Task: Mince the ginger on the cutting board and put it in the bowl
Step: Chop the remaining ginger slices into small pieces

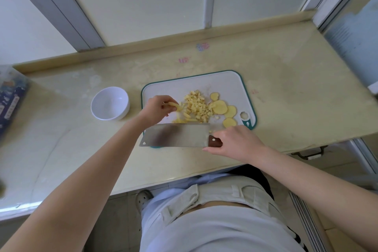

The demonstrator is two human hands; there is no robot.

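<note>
A white cutting board (229,82) with a teal rim lies on the counter. A heap of diced ginger (197,106) sits in its middle, with several round ginger slices (219,107) to the right. My left hand (157,109) pinches a few ginger strips (178,107) at the heap's left edge. My right hand (235,142) grips the dark handle of a cleaver (176,135), whose broad blade lies flat over the board's near edge. A white bowl (110,103), with nothing in it, stands just left of the board.
A blue printed package (10,100) lies at the counter's far left. The counter's front edge runs close to my body. A raised lip and window frames bound the back. A metal rail (302,217) stands at the lower right.
</note>
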